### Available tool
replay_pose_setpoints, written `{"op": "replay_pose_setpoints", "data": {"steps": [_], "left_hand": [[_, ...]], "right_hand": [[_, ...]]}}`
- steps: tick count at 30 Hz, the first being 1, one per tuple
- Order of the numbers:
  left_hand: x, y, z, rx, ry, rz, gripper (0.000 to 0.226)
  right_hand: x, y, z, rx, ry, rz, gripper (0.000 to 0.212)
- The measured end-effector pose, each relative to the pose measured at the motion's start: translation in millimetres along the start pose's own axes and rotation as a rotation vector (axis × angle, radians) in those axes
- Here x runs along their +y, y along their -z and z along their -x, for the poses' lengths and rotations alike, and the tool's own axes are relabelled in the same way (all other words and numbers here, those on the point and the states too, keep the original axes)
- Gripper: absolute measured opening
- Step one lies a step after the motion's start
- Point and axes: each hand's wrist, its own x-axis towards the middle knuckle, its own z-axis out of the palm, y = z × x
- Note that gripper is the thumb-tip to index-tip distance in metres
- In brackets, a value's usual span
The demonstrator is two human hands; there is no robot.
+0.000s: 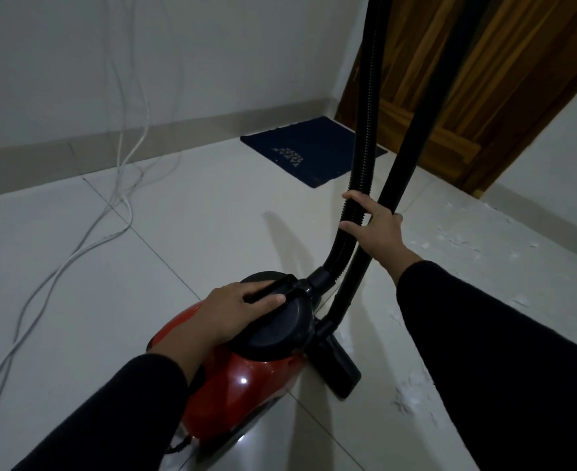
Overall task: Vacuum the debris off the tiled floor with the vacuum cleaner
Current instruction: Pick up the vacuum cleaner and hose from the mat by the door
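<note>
A red canister vacuum cleaner (pixel 239 385) with a black lid sits on the white tiled floor (pixel 185 239) in the lower middle. My left hand (pixel 236 311) grips the black carry handle on its lid. My right hand (pixel 375 226) is closed around the ribbed black hose (pixel 362 137) and the smooth black wand (pixel 413 130), which both rise out of the top of the view. The black floor nozzle (pixel 338 368) rests flat on the tiles just right of the canister. White scraps of debris (pixel 413 396) lie scattered along the right side.
White cables (pixel 110 229) trail across the floor from the left wall. A dark blue mat (pixel 311 154) lies before a wooden door (pixel 457 96) at the back right. Grey skirting runs along the walls. More debris (pixel 457 232) lies near the right wall.
</note>
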Motion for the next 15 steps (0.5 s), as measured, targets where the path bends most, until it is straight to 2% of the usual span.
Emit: {"op": "replay_pose_setpoints", "data": {"steps": [3,7,10,15], "left_hand": [[-13.2,20.7,4.0,-0.182,0.009,-0.051,0.071],[-47.1,53.9,13.1,-0.355,-0.132,-0.426,0.117],[-66.5,61.7,17.9,-0.413,-0.143,-0.590,0.123],[-76.6,58.7,15.5,-0.387,-0.199,-0.679,0.126]], "right_hand": [[-1.7,-3.0,-1.4,-0.012,0.017,0.022,0.051],[0.7,-5.4,-3.5,-0.029,0.037,0.016,0.050],[0.4,-6.6,-4.7,-0.040,0.040,0.007,0.050],[-2.9,-7.8,-4.7,-0.055,0.033,0.003,0.050]]}}
